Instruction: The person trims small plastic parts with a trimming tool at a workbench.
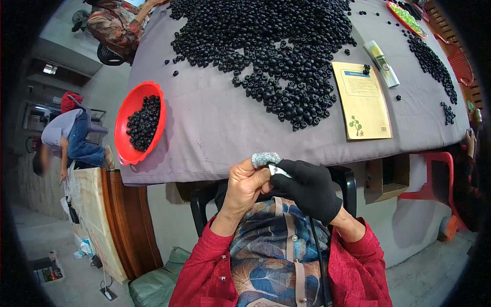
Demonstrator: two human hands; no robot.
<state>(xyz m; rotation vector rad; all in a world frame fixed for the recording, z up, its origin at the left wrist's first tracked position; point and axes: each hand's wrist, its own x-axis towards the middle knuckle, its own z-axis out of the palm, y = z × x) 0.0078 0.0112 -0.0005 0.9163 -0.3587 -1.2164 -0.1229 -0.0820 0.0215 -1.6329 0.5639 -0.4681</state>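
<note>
Just in front of the table's near edge, my two hands meet. My left hand [244,187] is bare, with a silvery grey cover [265,159] around one finger. Thumb and finger are pinched together, and what they hold is mostly hidden. A black glove covers my right hand [309,187], whose fingers are closed against the left fingertips. A small white piece [279,171] shows at the gloved fingertips; I cannot tell whether it is held or wrapped on. Past my hands, a large heap of small black ring-shaped parts [286,77] spreads over the table.
A red scalloped bowl [157,138] of black parts stands left on the grey tablecloth [215,148]. A yellow booklet [365,115] and a clear tube-like package [381,64] lie right. A red chair [434,156] stands at right. Other people are at left, far left and right.
</note>
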